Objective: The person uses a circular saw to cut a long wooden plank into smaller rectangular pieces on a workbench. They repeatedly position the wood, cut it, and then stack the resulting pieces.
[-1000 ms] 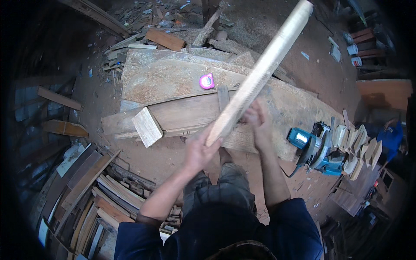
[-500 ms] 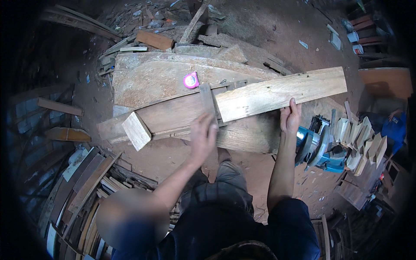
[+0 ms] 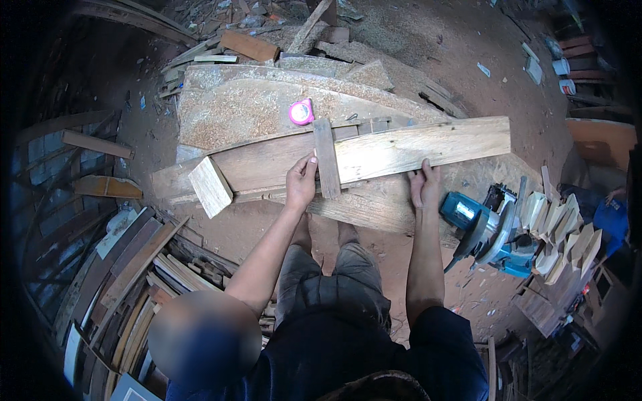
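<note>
A low stack of sawdust-covered wooden slabs [image 3: 254, 110] is being used as a bench on the dirt floor [image 3: 468, 47]. On it, a long plank [image 3: 428, 150], a narrow crosswise strip [image 3: 326, 159], a small wood block [image 3: 210, 187] and a pink tape measure [image 3: 301, 111] are being carried.

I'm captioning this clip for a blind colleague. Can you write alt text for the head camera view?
Seen from above, a person's left hand and right hand press a long pale plank flat on a sawdust-covered wooden workbench. A pink tape measure lies beyond, a blue circular saw at right.
</note>
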Tool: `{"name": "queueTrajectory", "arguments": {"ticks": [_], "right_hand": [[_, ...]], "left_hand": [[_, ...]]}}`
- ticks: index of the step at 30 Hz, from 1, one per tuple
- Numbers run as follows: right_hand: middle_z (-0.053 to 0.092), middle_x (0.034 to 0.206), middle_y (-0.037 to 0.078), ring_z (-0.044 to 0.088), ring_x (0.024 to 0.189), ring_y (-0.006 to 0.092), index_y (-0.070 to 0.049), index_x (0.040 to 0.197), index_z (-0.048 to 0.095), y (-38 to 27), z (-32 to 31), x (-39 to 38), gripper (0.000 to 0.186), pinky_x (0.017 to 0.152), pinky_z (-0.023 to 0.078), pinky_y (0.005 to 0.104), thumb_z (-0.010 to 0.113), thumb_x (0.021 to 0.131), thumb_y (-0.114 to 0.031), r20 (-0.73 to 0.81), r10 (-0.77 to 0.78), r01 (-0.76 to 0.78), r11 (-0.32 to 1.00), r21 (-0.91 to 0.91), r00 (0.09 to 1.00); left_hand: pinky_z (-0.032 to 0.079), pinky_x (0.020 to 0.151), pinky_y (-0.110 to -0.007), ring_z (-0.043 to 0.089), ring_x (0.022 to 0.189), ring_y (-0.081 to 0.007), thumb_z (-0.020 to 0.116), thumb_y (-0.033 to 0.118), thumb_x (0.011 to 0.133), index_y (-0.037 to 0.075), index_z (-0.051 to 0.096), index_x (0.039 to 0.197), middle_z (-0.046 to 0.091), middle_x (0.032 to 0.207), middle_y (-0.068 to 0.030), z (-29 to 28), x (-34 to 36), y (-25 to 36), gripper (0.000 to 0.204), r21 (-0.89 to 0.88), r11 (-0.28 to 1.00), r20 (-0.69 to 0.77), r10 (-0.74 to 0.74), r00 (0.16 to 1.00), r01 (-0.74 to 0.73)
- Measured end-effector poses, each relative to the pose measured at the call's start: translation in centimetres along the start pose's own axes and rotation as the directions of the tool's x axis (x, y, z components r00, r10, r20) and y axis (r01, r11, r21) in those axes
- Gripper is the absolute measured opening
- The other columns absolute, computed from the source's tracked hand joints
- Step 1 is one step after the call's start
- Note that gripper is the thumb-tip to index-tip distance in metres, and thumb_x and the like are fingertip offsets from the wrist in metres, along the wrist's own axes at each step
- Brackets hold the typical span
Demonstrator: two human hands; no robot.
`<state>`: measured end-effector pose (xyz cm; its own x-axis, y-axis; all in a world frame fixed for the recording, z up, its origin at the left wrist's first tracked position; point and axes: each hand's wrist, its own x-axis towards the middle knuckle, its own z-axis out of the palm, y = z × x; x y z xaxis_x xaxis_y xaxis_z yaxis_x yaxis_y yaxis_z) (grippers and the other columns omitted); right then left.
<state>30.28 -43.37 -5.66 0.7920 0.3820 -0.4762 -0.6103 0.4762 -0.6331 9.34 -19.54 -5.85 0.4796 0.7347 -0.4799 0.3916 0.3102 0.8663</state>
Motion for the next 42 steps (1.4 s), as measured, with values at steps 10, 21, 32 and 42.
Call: {"name": "queueTrajectory", "arguments": {"ticks": [10,21,32,42], "right_hand": [[0.043,0.150,0.013,0.044,0.138,0.0310,-0.011,0.153,0.030,1.8,-1.3,-1.1,0.062,0.114,0.040,0.0542,0.059,0.099,-0.006,-0.024,0.130,-0.131,0.991,-0.029,0.991],[0.049,0.144,0.014,0.051,0.132,0.0309,-0.006,0.147,0.037,1.5,-1.3,-2.0,0.056,0.109,0.047,0.0534,0.062,0.097,-0.006,-0.051,0.177,-0.181,0.980,-0.088,0.983],[0.051,0.142,0.014,0.052,0.131,0.0309,-0.007,0.147,0.040,1.6,-0.9,-2.1,0.052,0.105,0.050,0.0532,0.059,0.098,-0.007,-0.070,0.096,-0.102,0.991,-0.087,0.993],[0.053,0.142,0.012,0.054,0.130,0.0299,-0.010,0.149,0.037,1.9,-2.1,-1.6,0.054,0.107,0.046,0.0548,0.058,0.099,-0.008,-0.069,0.087,-0.093,0.992,-0.085,0.994]], "left_hand": [[0.048,0.066,-0.025,0.054,0.070,-0.0056,0.065,0.023,0.099,-0.001,0.071,0.111,0.066,0.077,-0.0004,-1.9,0.1,-0.6,0.027,0.153,0.986,0.018,0.069,0.997,-0.071],[0.045,0.060,-0.027,0.050,0.064,-0.0066,0.063,0.023,0.100,0.001,0.069,0.103,0.060,0.069,-0.0020,-2.5,0.7,-0.7,0.023,0.267,0.935,0.031,0.232,0.972,-0.232],[0.048,0.056,-0.025,0.054,0.061,-0.0051,0.064,0.023,0.100,0.002,0.071,0.105,0.063,0.071,0.0013,-2.2,0.3,1.1,0.022,0.130,0.991,0.100,0.021,0.995,-0.034],[0.048,0.056,-0.025,0.055,0.061,-0.0051,0.063,0.023,0.102,0.001,0.068,0.104,0.063,0.074,0.0005,-2.1,0.2,0.9,0.022,0.093,0.995,0.152,0.029,0.988,-0.044]]}}
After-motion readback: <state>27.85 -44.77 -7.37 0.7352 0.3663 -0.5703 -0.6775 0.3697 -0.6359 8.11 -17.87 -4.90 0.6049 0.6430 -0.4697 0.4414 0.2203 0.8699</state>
